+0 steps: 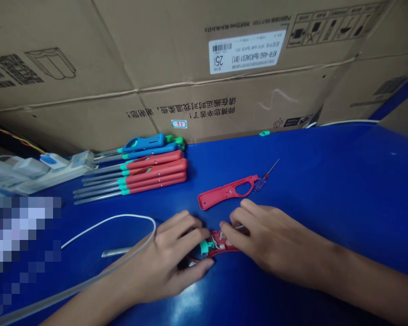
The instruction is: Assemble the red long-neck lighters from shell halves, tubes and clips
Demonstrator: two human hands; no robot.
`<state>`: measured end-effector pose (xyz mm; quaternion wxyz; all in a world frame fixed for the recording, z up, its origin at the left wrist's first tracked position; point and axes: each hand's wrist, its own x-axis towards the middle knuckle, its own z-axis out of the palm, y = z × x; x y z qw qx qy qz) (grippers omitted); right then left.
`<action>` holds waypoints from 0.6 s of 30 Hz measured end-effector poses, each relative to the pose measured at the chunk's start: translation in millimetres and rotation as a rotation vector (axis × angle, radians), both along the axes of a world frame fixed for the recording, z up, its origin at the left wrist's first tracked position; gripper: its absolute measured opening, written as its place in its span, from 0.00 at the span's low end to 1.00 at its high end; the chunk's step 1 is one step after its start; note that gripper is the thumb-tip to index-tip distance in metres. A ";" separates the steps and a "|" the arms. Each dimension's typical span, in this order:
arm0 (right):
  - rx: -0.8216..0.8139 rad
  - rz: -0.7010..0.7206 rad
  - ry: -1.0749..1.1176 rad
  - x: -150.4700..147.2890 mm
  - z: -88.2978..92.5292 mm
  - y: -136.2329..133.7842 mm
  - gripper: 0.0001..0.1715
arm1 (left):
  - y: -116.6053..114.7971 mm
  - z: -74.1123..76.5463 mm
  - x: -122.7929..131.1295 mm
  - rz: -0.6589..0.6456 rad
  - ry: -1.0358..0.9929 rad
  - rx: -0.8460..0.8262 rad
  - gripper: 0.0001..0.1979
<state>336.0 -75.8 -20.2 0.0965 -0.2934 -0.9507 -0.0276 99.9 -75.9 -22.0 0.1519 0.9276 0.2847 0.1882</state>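
An opened red lighter (229, 248) lies between my hands at the front middle, its green trigger and white wires showing inside. My left hand (178, 251) grips its left part, thumb below and fingers above. The fingers of my right hand (255, 231) are bent together over its right part; what they pinch, if anything, is hidden. Beyond them rests the loose red half-shell (226, 192), inner side up. A small screwdriver (262, 181) with a clear purple handle touches or nearly touches its right end. A metal tube (115, 252) pokes out left of my left wrist.
Several red and blue long-necked lighters (153, 172) are stacked at the back left, beside a white power strip (54, 172). A white cable (122, 216) loops across my left forearm. Behind the blue table (326, 181) stands a big cardboard box (177, 54); a green piece (264, 133) lies near it.
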 end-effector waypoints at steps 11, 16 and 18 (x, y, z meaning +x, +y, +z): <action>0.026 0.020 -0.023 -3.4 4.7 -1.2 0.06 | -0.2 0.3 0.0 0.002 0.005 -0.024 0.10; 0.041 0.020 -0.035 -3.8 3.1 -0.3 0.08 | 0.7 -0.8 0.0 -0.003 0.007 -0.029 0.11; 0.042 0.021 -0.036 -3.9 2.3 -0.2 0.08 | 0.7 -0.9 0.3 -0.004 0.008 -0.027 0.11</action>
